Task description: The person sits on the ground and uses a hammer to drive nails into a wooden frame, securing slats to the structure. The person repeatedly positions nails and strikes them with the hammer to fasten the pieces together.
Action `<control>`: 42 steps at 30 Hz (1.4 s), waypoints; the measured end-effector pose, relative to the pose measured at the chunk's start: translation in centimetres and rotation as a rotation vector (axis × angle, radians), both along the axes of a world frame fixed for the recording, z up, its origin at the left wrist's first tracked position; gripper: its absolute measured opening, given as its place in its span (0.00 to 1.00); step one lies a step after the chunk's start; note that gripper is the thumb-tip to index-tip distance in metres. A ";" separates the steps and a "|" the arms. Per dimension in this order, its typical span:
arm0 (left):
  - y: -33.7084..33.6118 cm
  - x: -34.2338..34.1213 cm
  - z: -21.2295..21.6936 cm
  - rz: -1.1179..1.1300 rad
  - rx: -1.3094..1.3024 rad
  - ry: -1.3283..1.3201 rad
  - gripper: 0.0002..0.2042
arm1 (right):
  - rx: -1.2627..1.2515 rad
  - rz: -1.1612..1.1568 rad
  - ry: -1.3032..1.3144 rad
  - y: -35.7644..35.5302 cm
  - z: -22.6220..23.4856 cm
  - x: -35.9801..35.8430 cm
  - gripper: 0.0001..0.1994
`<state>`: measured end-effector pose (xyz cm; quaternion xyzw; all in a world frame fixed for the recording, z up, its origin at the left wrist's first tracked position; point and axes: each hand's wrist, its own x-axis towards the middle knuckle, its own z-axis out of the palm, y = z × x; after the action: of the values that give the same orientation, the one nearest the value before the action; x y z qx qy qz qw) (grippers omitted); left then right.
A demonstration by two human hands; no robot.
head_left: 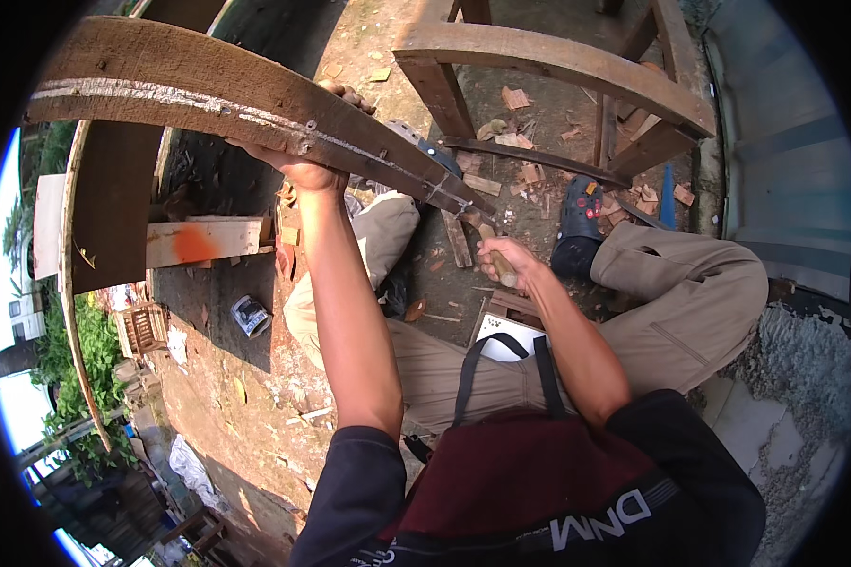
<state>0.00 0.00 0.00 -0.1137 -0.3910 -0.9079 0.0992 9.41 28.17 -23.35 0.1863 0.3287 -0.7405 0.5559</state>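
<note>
A long brown wooden beam (208,90) slants from the upper left down to the middle, with a whitish streak along its side. My left hand (304,172) is closed round it from below, and fingertips show over its far edge. Past that grip, the beam's narrower end lies close to my right hand (512,259). Wrapped in the right fingers is a wooden-handled tool (507,276), its handle pointing up toward the beam's end. Its working end is too small and mixed with the beam to make out.
A wooden frame (548,66) stands ahead on the right, beside a bluish metal wall (790,142). Wood offcuts (531,173) litter the ground between my legs. A crumpled can-like container (251,317) lies left. A board with an orange patch (199,243) is under the beam.
</note>
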 end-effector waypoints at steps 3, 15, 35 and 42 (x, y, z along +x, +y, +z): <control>-0.6 -1.5 -0.1 0.077 0.002 -0.055 0.61 | 0.028 0.021 0.013 0.0 0.5 -0.6 0.11; -4.8 -5.6 -1.1 0.671 -0.219 -0.068 0.55 | 0.809 0.412 0.472 0.6 -5.6 2.0 0.14; 1.7 -3.4 1.6 0.597 -0.214 0.036 0.43 | 0.496 0.256 0.088 -2.0 1.3 -5.2 0.05; 4.5 -2.8 2.6 0.507 -0.260 -0.018 0.46 | 0.407 0.312 -0.029 -1.2 2.4 -6.8 0.05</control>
<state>-2.77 4.45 2.56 -0.0160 -0.5208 -0.7974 0.3044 2.65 27.00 -20.95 0.2521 0.4878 -0.5615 0.6190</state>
